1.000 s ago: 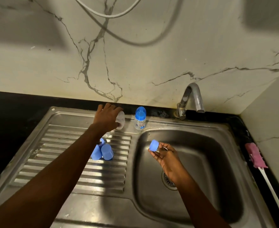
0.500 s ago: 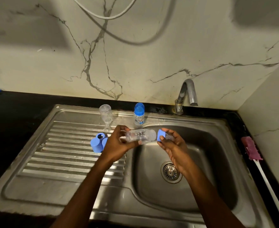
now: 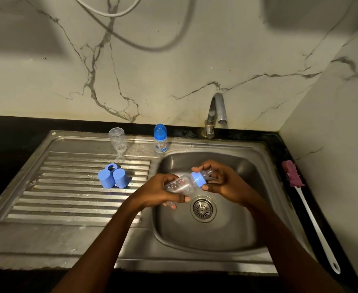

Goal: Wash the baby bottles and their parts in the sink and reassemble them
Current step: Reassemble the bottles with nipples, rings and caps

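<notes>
Your left hand [image 3: 157, 192] curls around the clear plastic baby bottle [image 3: 179, 185], lying tilted above the steel sink basin [image 3: 226, 229]. Your right hand [image 3: 226, 183] pinches the blue plastic screw ring [image 3: 198, 179] at its neck. At ten o'clock from your hands, two blue plastic caps [image 3: 105, 179] sit on the ribbed drainboard [image 3: 68, 197].

Dim light is falling on the cream, grey-veined marble wall [image 3: 195, 60], which is meeting a black stone countertop [image 3: 9, 132].
</notes>
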